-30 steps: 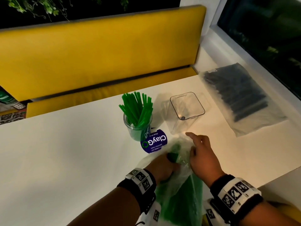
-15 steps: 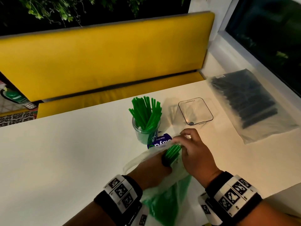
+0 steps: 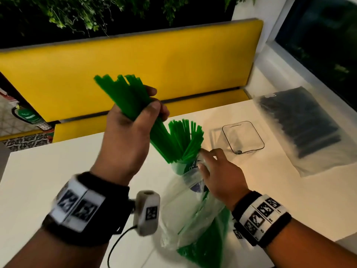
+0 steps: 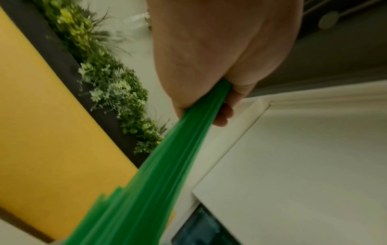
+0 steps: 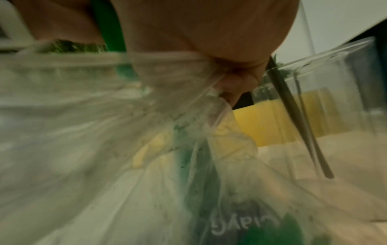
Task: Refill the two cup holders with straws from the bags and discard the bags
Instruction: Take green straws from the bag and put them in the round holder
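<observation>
Gripping a fanned bundle of green plastic straws, the left hand is raised at centre left of the head view, fingers curled round the bundle's middle; motion blur softens the wrist below it. The bundle's lower ends slant down towards the round clear cup holder, already stuffed with upright green straws and half hidden behind the right hand. That hand pinches the mouth of the crinkled clear plastic bag, whose green contents run out of the frame's lower edge. To the right on the white desk stands a square clear cup holder, a small dark item at its bottom too small to make out. Far right lies a sealed clear bag of black straws. The right wrist view is mostly smeared plastic, its printed label unreadable.
</observation>
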Tool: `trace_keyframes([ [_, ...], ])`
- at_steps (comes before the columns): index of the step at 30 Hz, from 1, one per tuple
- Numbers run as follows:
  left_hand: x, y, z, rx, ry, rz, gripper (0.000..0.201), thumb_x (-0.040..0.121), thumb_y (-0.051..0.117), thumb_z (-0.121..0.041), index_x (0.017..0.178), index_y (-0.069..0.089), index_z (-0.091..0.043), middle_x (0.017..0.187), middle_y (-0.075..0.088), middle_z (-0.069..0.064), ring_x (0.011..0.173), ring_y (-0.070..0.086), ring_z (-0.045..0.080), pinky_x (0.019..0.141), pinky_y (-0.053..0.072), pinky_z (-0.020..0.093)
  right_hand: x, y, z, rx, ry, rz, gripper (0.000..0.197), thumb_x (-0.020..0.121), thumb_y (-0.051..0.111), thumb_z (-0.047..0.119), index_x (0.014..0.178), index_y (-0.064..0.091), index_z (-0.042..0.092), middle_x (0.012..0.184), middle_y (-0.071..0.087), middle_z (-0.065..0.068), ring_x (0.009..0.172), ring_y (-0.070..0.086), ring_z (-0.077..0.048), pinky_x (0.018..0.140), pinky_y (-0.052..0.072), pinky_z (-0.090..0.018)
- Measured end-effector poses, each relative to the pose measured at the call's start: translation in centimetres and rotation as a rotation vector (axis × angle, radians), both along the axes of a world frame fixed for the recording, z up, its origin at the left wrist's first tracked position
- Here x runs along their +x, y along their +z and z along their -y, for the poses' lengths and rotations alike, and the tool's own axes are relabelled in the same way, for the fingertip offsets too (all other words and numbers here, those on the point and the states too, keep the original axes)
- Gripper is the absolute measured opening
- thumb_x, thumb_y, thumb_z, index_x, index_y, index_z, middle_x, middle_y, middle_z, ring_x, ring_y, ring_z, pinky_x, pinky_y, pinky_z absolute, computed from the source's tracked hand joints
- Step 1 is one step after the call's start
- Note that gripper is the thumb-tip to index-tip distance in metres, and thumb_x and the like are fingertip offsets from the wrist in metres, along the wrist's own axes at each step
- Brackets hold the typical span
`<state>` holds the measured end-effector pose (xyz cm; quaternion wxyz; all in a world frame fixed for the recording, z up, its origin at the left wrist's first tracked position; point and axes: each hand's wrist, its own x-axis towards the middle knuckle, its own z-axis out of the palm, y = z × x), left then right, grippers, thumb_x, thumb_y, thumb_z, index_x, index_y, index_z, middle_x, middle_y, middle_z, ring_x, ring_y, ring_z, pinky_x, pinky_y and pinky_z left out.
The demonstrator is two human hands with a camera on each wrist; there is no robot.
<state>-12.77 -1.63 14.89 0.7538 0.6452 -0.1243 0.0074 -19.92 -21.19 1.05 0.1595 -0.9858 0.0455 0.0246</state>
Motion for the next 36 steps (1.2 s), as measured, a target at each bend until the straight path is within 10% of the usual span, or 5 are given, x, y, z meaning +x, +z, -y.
trace_keyframes([
  [9, 3.9, -7.7, 4.3, 0.272, 0.120, -0.065, 0.008, 0.094, 0.061, -0.013, 0.101, 0.064, -0.009, 0.098, 0.071, 0.007, 0.093, 0.066, 0.014, 0.085, 0.055, 0.033, 1.7, -0.7, -0.8, 0.002, 0.009, 0.027, 0.020, 0.100, 0.040, 0.042, 0.109, 0.055, 0.031, 0.119, 0.054, 0.013, 0.079, 0.065, -0.020, 0.057, 0.046, -0.028],
  [18, 1.9, -11.1, 1.8, 0.619, -0.049, 0.270, 0.123, 0.057, 0.075, -0.074, 0.152, 0.007, -0.037, 0.161, 0.013, 0.001, 0.150, 0.017, 0.020, 0.119, 0.027, 0.041, 1.8, -0.4, -0.3, 0.060, 0.059, 0.007, 0.030, 0.097, 0.033, 0.042, 0.116, 0.056, 0.035, 0.128, 0.053, 0.011, 0.083, 0.066, -0.018, 0.058, 0.040, -0.026],
  [22, 2.4, -12.2, 4.3, 1.179, -0.105, 0.593, 0.117, 0.058, 0.059, -0.087, 0.153, 0.017, -0.034, 0.162, 0.016, 0.016, 0.149, 0.016, 0.038, 0.115, 0.029, 0.057, 1.8, -0.8, 0.2, 0.126, 0.048, 0.031, 0.025, 0.092, 0.045, 0.033, 0.112, 0.061, 0.034, 0.121, 0.055, 0.013, 0.084, 0.065, -0.014, 0.059, 0.050, -0.030],
  [27, 5.9, -12.2, 4.2, 1.036, -0.039, 0.629, 0.056, 0.079, 0.070, -0.052, 0.121, 0.063, -0.016, 0.125, 0.061, 0.007, 0.117, 0.053, 0.028, 0.088, 0.053, 0.046, 1.7, -0.5, 0.6, 0.071, 0.015, 0.026, 0.027, 0.099, 0.046, 0.046, 0.119, 0.063, 0.042, 0.127, 0.055, 0.020, 0.096, 0.063, -0.005, 0.067, 0.041, -0.020],
  [36, 3.6, -8.9, 5.6, 1.005, -0.132, 0.448, 0.083, 0.073, 0.063, -0.061, 0.147, 0.029, -0.044, 0.157, 0.024, -0.004, 0.142, 0.033, 0.023, 0.108, 0.040, 0.050, 1.5, -0.2, -0.2, 0.106, -0.034, 0.045, 0.024, 0.098, 0.050, 0.041, 0.112, 0.068, 0.033, 0.125, 0.059, 0.007, 0.086, 0.066, -0.018, 0.062, 0.036, -0.025],
])
